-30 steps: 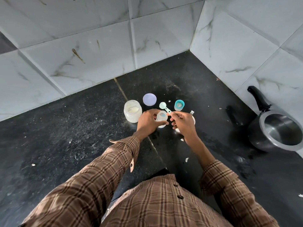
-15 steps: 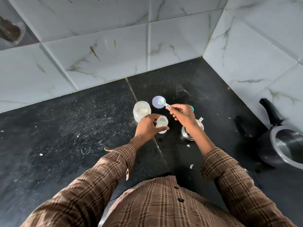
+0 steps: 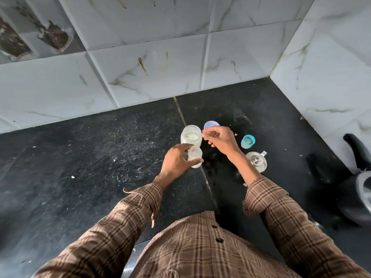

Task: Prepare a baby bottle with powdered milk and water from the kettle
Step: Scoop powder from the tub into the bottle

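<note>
Your left hand point(image 3: 176, 161) wrapped around the baby bottle point(image 3: 195, 158) mid-counter point(image 3: 80, 157), powder jar point(image 3: 191, 135) just behind it, your right hand point(image 3: 219, 138) pinching something small at the jar's rim, teal cap point(image 3: 248, 141), steel lid point(image 3: 256, 161), kettle point(image 3: 359, 189) at the right edge

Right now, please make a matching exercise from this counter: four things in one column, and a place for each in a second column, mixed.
Things
1. baby bottle
2. powder jar
3. teal-ringed bottle top
4. steel lid

Places
A. nearest the kettle, beside the right forearm
B. held by the left hand
C. just behind the baby bottle, open
D. alone on the counter, right of the right hand

Pairs: 1-B, 2-C, 3-D, 4-A
</note>
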